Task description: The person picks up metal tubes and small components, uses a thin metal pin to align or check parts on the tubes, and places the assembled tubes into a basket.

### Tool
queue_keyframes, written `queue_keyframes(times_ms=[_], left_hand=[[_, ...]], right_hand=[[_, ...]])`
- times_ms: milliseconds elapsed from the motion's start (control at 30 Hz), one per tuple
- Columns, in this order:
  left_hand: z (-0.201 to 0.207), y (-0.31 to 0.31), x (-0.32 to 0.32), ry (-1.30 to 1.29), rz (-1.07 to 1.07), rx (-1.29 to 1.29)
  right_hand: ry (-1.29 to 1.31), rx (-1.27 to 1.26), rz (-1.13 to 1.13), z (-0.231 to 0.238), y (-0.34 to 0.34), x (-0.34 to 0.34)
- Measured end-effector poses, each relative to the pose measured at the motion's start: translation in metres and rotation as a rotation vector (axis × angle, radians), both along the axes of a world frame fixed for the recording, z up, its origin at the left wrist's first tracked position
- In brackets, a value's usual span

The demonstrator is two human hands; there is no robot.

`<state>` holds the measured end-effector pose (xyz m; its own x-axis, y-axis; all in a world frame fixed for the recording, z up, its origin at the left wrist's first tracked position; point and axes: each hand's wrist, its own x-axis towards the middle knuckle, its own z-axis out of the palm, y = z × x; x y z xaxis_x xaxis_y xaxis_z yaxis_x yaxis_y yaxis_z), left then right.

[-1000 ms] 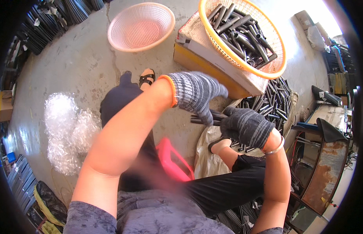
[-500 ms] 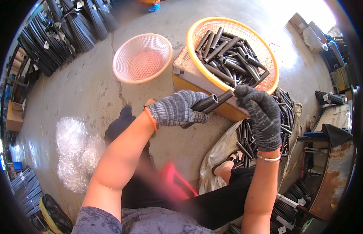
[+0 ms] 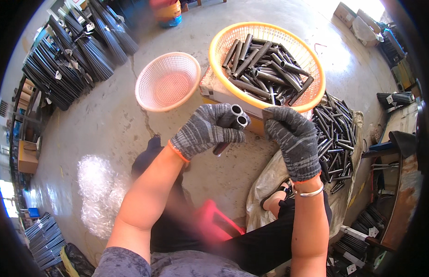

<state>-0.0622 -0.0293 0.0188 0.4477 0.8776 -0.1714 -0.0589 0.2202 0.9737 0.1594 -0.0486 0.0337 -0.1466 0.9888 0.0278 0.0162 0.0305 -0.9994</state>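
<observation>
My left hand (image 3: 203, 130), in a grey striped knit glove, is closed around two short black metal tubes (image 3: 237, 117). Their open ends point up, side by side, between thumb and fingers. A little to the right is my right hand (image 3: 293, 141), gloved the same way, its fingers curled and pressed together. Something dark shows at its fingertips, but I cannot make out whether it is a tube or the glove. Just beyond both hands stands an orange-yellow plastic basket (image 3: 217, 69) holding many similar black tubes (image 3: 265, 69).
The basket rests on a cardboard box (image 3: 212, 87). An empty pink basket (image 3: 167, 81) sits on the floor to its left. More tubes (image 3: 334, 138) lie piled on a sack (image 3: 263, 196) at right. Clear plastic wrap (image 3: 99, 194) lies at left; bundled rods (image 3: 62, 60) stand far left.
The two tubes now sit together in my left hand with their ends turned upward. My right hand has moved slightly left and down, away from the tubes. The view has shifted a little.
</observation>
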Motion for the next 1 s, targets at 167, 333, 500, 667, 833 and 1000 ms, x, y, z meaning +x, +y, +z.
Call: queue_keyframes(times_ms=[167, 333, 500, 667, 833, 1000], left_hand=[[0.003, -0.002, -0.002, 0.030, 0.063, 0.067], [0.004, -0.003, 0.002, 0.161, 0.057, 0.118], [-0.001, -0.004, 0.013, 0.232, 0.116, 0.234], [-0.003, -0.002, 0.012, 0.449, 0.107, 0.745], [-0.003, -0.002, 0.012, 0.431, 0.101, 0.741], [0.001, -0.005, 0.013, 0.439, 0.087, 0.640]], right_hand=[[-0.085, 0.084, 0.000, -0.008, -0.008, -0.012], [-0.110, 0.205, -0.031, -0.009, -0.010, -0.025], [-0.274, 0.443, -0.095, -0.013, -0.007, -0.030], [-0.356, 0.466, -0.160, -0.013, -0.007, -0.035], [-0.342, 0.413, -0.200, -0.013, -0.007, -0.033], [-0.415, 0.463, -0.176, -0.013, -0.006, -0.032]])
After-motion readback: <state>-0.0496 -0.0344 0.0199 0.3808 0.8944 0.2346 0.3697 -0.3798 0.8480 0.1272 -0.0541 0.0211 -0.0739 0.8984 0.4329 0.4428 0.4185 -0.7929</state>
